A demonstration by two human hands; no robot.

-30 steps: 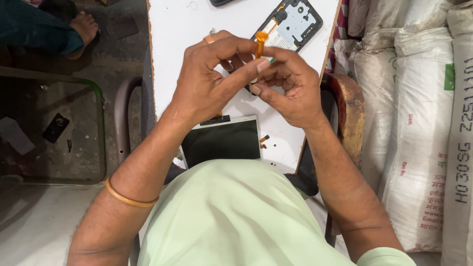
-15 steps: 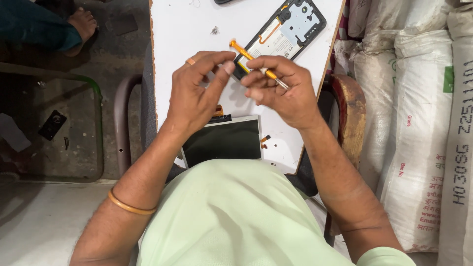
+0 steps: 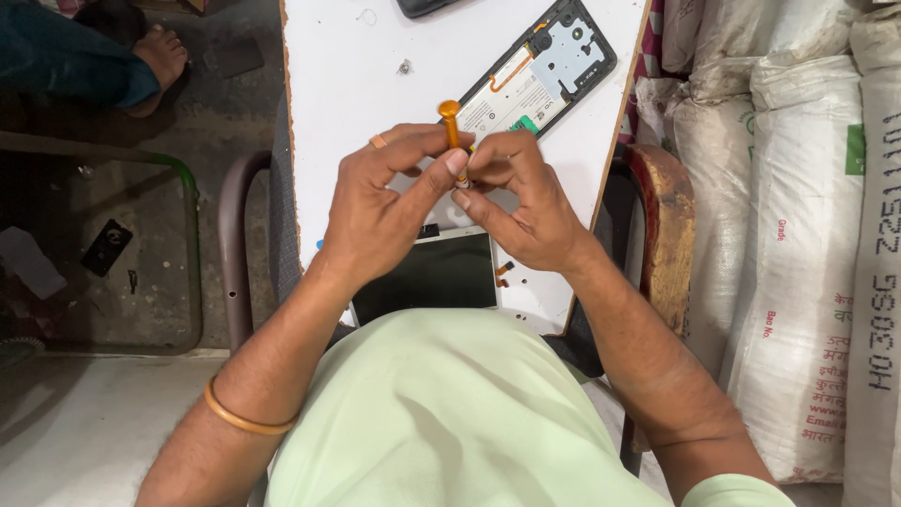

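Observation:
My left hand (image 3: 385, 208) and my right hand (image 3: 518, 199) meet above a white table (image 3: 347, 84), both pinching a small orange-handled screwdriver (image 3: 451, 121) that stands nearly upright between the fingertips. Its tip is hidden by my fingers. Beyond my hands lies an opened phone body (image 3: 540, 70) with its inner parts and an orange flex cable showing. Just below my hands, near the table's front edge, a detached phone screen (image 3: 432, 277) lies flat with a short orange flex cable at its right side.
White sacks (image 3: 798, 235) are stacked on the right beside a wooden stool edge (image 3: 662, 225). Another person's foot (image 3: 155, 61) rests on the floor at upper left. A dark phone corner (image 3: 427, 7) lies at the table's far edge.
The screwdriver has swung from a slant, held mostly by my right hand, to nearly upright. My two hands have closed together around it.

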